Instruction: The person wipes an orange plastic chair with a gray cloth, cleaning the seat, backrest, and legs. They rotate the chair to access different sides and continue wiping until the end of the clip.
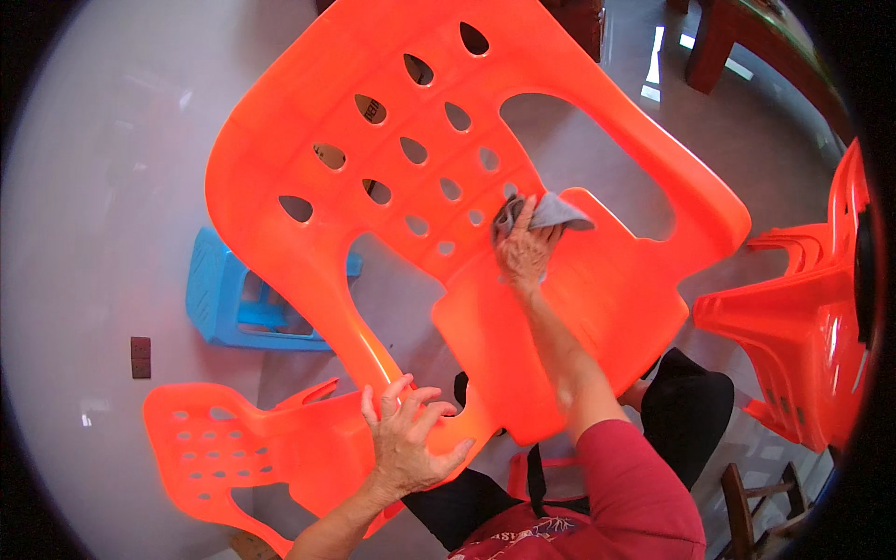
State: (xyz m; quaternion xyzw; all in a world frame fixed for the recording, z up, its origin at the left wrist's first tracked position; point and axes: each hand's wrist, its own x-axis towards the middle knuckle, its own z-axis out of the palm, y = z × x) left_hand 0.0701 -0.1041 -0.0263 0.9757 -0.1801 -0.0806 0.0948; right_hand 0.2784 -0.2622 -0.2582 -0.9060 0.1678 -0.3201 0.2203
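A large orange plastic armchair (597, 317) with drop-shaped holes in its backrest fills the middle of the head view. My right hand (525, 252) is closed on a grey cloth (566, 213), pressed where the seat meets the lower backrest. Part of the cloth is bunched under the fingers, and a loose corner sticks out to the right. My left hand (407, 442) rests on the front end of the chair's left armrest, fingers spread apart and thumb pointing right.
A second orange chair (327, 457) stands at the lower left, partly behind my left arm. Beyond it is a blue plastic stool (213, 299) by the pale wall. More orange chairs (793, 299) are stacked at right. Dark wooden furniture (714, 47) stands at the far right.
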